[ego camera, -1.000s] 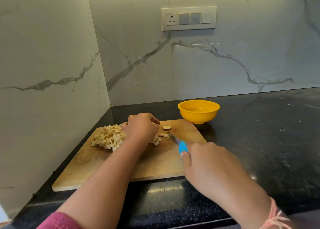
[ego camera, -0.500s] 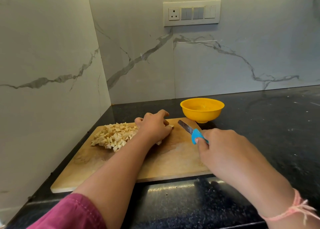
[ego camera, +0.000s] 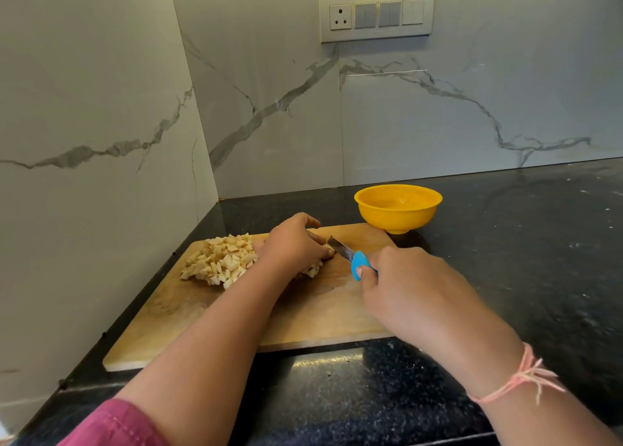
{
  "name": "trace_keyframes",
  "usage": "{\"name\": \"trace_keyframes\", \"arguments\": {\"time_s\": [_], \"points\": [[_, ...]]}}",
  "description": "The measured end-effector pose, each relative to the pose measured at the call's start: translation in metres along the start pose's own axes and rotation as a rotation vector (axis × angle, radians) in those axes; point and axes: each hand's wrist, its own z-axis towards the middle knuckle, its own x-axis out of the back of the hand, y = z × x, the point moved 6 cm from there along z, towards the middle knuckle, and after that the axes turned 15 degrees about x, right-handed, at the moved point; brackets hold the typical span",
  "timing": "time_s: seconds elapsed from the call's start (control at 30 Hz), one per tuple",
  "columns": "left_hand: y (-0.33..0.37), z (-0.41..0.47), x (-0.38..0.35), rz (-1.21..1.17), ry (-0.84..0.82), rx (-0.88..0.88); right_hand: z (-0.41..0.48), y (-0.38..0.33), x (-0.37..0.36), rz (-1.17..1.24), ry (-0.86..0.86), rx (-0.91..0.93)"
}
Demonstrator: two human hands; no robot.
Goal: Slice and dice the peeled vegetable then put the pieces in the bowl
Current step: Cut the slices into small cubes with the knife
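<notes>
A heap of pale diced vegetable pieces (ego camera: 222,260) lies on the left back part of the wooden cutting board (ego camera: 320,307). My left hand (ego camera: 296,243) is cupped over the heap's right end, fingertips down on the board beside the knife blade; whatever is under the palm is hidden. A knife (ego camera: 341,250) with a blue handle is gripped in my right hand (ego camera: 404,287), its short blade pointing back-left and touching the board next to my left fingertips. The yellow bowl (ego camera: 396,218) stands empty just behind the board's far right corner.
The board lies on a black speckled counter (ego camera: 522,260) in a corner of marble-look walls. A switch and socket plate (ego camera: 376,14) is on the back wall. The counter's front edge runs along the bottom of the view.
My left hand opened from a fist and slid right along the pile, covering the loose slice. My right hand lifted the knife back, then brought its blade up against the left fingertips.
</notes>
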Motion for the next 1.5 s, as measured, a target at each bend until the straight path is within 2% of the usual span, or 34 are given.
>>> {"name": "trace_keyframes", "arguments": {"time_s": [0.13,0.33,0.7,0.97,1.2,1.5], "points": [[-0.003,0.002,0.0,-0.007,0.029,0.034,0.003,-0.004,0.006,-0.005,-0.019,0.003],[-0.002,0.001,0.001,-0.012,0.051,0.057,0.014,-0.016,0.014,-0.015,-0.068,0.104],[0.0,-0.007,0.002,0.007,0.089,0.045,-0.024,-0.006,0.015,-0.059,-0.144,0.092],[0.0,-0.014,0.003,0.026,0.04,0.021,-0.022,0.013,0.027,0.011,0.038,-0.001],[0.006,-0.021,0.004,0.016,0.084,-0.034,-0.001,0.007,0.012,0.037,0.01,-0.008],[0.004,-0.013,0.0,-0.002,0.056,0.01,0.005,-0.014,0.006,-0.053,-0.013,0.056]]}}
